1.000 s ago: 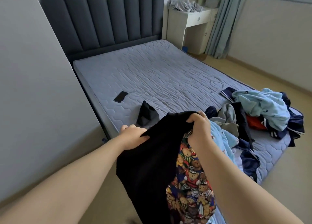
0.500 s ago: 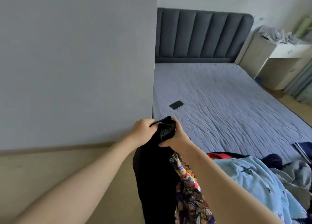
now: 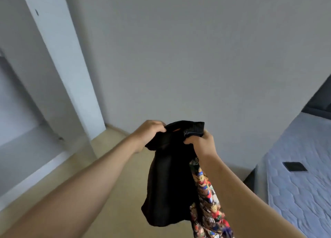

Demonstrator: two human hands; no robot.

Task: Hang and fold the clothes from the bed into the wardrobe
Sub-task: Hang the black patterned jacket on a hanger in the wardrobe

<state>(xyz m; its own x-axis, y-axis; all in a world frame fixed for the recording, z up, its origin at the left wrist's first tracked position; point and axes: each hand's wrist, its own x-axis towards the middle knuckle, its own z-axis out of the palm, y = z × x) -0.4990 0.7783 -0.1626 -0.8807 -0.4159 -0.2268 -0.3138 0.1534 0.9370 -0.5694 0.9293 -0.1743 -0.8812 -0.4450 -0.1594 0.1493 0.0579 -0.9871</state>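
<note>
A black garment (image 3: 170, 184) with a colourful bear-print side (image 3: 207, 202) hangs from both my hands in mid-air. My left hand (image 3: 148, 132) grips its top edge on the left, and my right hand (image 3: 200, 141) grips the bunched top on the right. The cloth hangs down over the wooden floor. An open white wardrobe (image 3: 59, 87) stands at the left, its shelf interior partly visible. The bed (image 3: 295, 184) with its grey quilted mattress lies at the right edge.
A plain grey wall (image 3: 179, 58) fills the middle. A dark phone (image 3: 294, 166) lies on the mattress. Light wooden floor (image 3: 114, 175) runs between the wardrobe and the bed.
My view has swung left from the bed toward the wall and wardrobe. My hands drew together on the garment's top and keep holding it; the clothes pile has left the view.
</note>
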